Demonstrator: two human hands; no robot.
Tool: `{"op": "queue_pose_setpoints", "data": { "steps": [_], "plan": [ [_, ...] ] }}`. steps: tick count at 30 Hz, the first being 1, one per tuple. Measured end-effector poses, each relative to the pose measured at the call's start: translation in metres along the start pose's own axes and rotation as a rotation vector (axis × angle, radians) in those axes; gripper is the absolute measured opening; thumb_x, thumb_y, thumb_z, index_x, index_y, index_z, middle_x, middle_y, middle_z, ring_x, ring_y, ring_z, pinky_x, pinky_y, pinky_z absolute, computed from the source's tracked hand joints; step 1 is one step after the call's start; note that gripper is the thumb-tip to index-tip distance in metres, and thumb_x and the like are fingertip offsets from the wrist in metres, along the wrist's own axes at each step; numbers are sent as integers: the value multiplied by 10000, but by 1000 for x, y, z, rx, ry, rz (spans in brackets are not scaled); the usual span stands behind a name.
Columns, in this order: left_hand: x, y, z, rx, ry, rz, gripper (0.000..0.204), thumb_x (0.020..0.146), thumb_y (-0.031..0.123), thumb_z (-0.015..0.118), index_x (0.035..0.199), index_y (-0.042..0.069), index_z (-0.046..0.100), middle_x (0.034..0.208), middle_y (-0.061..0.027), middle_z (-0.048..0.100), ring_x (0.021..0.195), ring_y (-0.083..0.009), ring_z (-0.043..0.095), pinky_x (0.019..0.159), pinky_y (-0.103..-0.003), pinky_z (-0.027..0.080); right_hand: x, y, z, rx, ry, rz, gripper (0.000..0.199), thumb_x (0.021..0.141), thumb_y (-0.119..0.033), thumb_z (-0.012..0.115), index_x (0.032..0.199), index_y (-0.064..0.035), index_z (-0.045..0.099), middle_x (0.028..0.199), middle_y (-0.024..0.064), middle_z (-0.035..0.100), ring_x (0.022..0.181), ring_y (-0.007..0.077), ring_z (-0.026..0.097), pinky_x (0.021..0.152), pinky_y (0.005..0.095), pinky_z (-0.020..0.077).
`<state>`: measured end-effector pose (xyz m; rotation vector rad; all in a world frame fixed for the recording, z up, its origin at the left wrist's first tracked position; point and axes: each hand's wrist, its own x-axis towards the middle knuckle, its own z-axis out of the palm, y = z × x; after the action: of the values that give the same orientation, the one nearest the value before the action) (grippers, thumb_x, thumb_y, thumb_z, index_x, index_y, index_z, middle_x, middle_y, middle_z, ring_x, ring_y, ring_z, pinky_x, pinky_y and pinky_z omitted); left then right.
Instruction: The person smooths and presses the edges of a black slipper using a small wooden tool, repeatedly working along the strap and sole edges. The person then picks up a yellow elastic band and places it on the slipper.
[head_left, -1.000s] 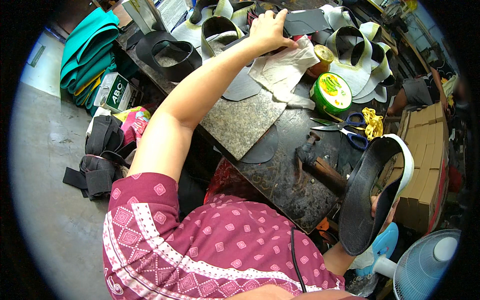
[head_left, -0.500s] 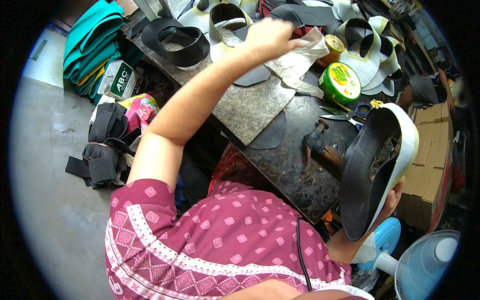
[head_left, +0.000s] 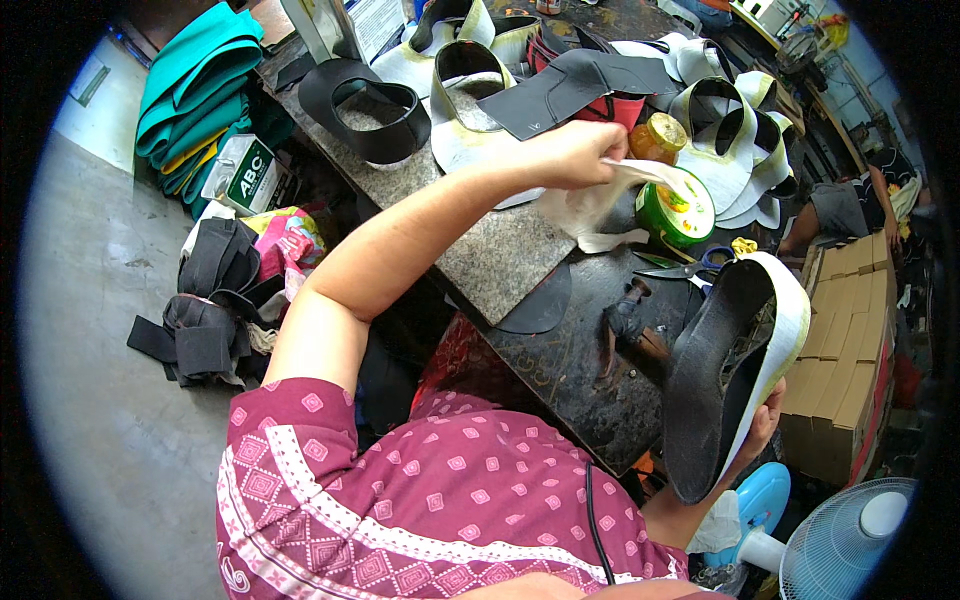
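Note:
My left hand (head_left: 580, 153) reaches across the worktable, its fingers pinched on a thin whitish cloth (head_left: 585, 207). The cloth hangs from my fingers, partly over the stone slab and partly across a green round tub (head_left: 650, 215) with a pale lid. At the right, my right hand (head_left: 766, 415) grips a slide sandal (head_left: 688, 430) from its outer side, with most of the fingers hidden behind it. The sandal has a black footbed and a wide strap, black inside and white outside. It is held tilted, off the table's near right corner.
Scissors (head_left: 690, 270) and a dark hammer (head_left: 628, 320) lie on the black worktable (head_left: 560, 365). Several white-strapped sandal pieces (head_left: 725, 150), black sheet pieces (head_left: 575, 90) and an amber jar (head_left: 660, 135) stand farther back. A fan (head_left: 850, 545) and cardboard stack (head_left: 840, 330) are at right.
My left hand has closed on the cloth and drawn it up and toward the tub, coming slightly nearer me. The sandal in my right hand has shifted slightly left and down in view.

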<state>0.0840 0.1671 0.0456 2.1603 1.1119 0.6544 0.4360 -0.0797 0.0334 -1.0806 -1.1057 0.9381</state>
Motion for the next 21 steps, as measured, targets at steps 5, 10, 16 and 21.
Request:
{"op": "queue_pose_setpoints", "data": {
  "steps": [5, 10, 16, 21],
  "plan": [
    [56, -3, -43, -534, 180, 77, 387, 795, 106, 657, 1176, 48, 611, 985, -81, 664, 900, -149, 642, 785, -327, 545, -4, 3, -23, 54, -35, 1, 535, 837, -469, 734, 1101, -40, 557, 1068, 91, 664, 902, 162, 672, 817, 315, 547],
    [107, -43, -40, 638, 826, -200, 837, 736, 241, 758, 1441, -39, 402, 1180, -200, 552, 1097, -364, 541, 942, -481, 445, -13, 2, -21, 21, 6, -2, 553, 830, -484, 737, 1105, -41, 556, 1070, 93, 662, 911, 172, 672, 839, 327, 547],
    [90, -45, -24, 827, 829, 433, 608, 781, 253, 703, 1362, 132, 569, 1438, -165, 483, 1316, -349, 442, 1049, -515, 387, -17, 0, -14, 3, 50, -10, 574, 822, -502, 742, 1109, -41, 554, 1072, 95, 659, 921, 183, 672, 866, 342, 547],
    [84, -38, -15, 819, 470, -13, 713, 913, 558, 593, 1458, 110, 484, 1543, -192, 418, 1363, -469, 409, 1065, -755, 287, -16, -2, -9, -38, 13, 12, 576, 824, -513, 740, 1097, -39, 559, 1063, 92, 652, 920, 180, 658, 881, 342, 528]
  ]
}}
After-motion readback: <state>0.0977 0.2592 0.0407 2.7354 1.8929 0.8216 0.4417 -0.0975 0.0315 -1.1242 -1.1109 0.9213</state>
